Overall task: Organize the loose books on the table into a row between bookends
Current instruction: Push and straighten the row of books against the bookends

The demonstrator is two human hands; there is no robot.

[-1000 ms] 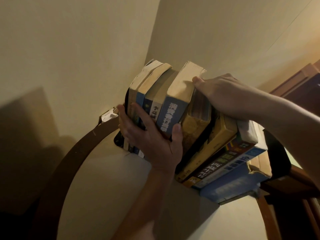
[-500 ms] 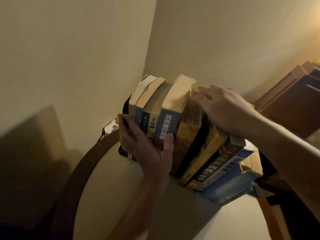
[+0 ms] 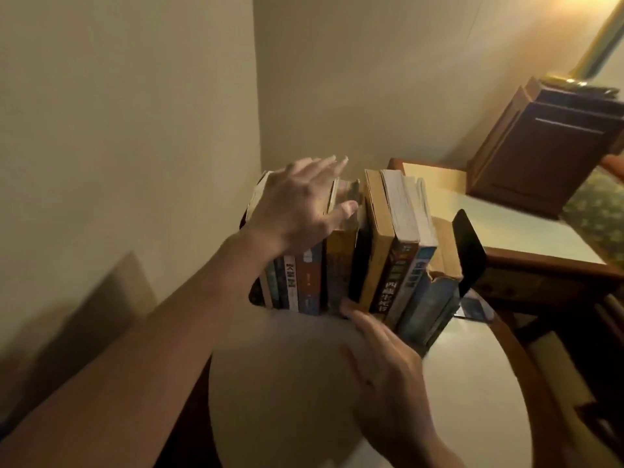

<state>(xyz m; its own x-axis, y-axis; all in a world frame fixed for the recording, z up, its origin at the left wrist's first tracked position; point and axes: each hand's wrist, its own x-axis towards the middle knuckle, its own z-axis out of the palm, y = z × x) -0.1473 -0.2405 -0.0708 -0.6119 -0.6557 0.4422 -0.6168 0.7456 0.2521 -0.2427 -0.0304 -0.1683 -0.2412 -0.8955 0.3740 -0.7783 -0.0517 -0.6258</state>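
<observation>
Your left grip [image 3: 297, 204] is spread over the books [image 3: 385, 258]; your right grip [image 3: 381, 349], fingers straight, touches their spines.

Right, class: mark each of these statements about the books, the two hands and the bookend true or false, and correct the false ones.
1. The books stand on end in a row, spines toward the camera. True.
2. The left hand grips a book lifted clear of the row. False: its fingers are spread open at the tops of the left-hand books and hold nothing.
3. A black bookend stands at the right end of the row. True.
4. The right hand lies on top of the books. False: its straight fingers reach the foot of the spines, low over the table.
</observation>
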